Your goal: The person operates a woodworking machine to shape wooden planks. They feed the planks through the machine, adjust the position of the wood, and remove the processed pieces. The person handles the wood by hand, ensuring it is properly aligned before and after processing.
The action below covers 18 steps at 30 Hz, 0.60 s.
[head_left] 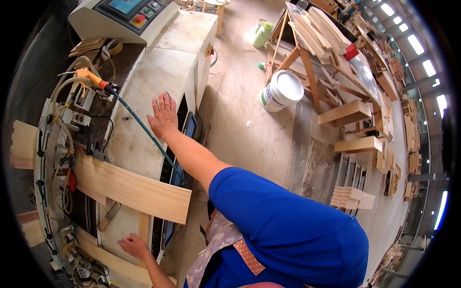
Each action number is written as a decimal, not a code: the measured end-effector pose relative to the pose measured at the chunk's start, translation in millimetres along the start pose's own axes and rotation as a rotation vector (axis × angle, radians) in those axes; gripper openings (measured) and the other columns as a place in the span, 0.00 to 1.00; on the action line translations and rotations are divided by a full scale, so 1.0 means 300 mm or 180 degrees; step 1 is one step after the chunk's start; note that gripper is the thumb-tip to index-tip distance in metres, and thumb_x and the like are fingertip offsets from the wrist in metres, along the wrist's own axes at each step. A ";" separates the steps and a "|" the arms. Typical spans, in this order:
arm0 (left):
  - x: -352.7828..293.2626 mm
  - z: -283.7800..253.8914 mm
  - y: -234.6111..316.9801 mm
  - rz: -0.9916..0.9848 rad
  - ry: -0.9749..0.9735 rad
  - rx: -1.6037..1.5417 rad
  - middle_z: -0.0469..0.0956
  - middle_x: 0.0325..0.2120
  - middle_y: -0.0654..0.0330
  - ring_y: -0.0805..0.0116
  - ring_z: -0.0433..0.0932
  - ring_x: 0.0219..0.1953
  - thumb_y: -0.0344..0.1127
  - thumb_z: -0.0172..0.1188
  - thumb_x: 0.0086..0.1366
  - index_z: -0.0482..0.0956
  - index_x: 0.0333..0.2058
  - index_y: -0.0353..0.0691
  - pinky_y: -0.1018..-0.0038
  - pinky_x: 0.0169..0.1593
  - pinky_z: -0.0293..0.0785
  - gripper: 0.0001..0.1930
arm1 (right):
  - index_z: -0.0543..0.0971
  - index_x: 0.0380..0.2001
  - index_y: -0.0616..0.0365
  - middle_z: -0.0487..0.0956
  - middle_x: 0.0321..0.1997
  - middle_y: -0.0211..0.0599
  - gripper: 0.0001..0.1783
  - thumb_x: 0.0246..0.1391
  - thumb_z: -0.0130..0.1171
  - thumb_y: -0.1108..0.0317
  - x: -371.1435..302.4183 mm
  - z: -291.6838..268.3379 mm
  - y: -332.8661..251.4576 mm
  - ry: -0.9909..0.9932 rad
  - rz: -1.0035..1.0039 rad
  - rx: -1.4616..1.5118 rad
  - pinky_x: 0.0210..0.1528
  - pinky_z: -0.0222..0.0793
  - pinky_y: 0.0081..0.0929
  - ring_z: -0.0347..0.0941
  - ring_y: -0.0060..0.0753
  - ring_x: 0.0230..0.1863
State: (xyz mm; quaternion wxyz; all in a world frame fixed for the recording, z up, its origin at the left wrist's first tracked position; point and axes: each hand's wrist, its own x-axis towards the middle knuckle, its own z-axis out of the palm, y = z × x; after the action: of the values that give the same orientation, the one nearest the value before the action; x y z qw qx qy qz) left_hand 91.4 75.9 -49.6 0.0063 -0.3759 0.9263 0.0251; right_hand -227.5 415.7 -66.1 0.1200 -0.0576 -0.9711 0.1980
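Note:
My right hand lies flat with its fingers spread on the pale, worn top of a machine. It holds nothing. A teal hose runs close beside its wrist, coming from an orange air gun. Lower down, my left hand rests over the same machine top, fingers loosely apart and nothing visible in them. Near it are a narrow wooden strip and a flat tool with a wooden handle. Between my two hands a wide light wooden board lies across the machine, one end jutting past its edge.
A control panel with a red button tops the machine. More boards stick out at its far side among cables. Rightward on the floor stand a white bucket, a green jug and a wooden rack stacked with planks.

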 end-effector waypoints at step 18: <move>0.082 0.035 -0.034 0.0612 -0.0061 0.0504 0.75 0.42 0.49 0.47 0.71 0.45 0.44 0.46 0.62 0.79 0.33 0.34 0.49 0.44 0.70 0.19 | 0.79 0.50 0.48 0.74 0.56 0.46 0.22 0.53 0.56 0.53 -1.713 -0.260 1.224 -0.3732 0.0938 0.1175 0.58 0.63 0.41 0.69 0.49 0.56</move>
State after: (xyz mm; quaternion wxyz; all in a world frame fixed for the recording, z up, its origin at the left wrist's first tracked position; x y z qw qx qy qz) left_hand 80.7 52.0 -61.4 0.0424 -0.2834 0.9571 -0.0440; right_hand 311.8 698.9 -250.7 -0.4527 -0.0510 -0.8072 0.3754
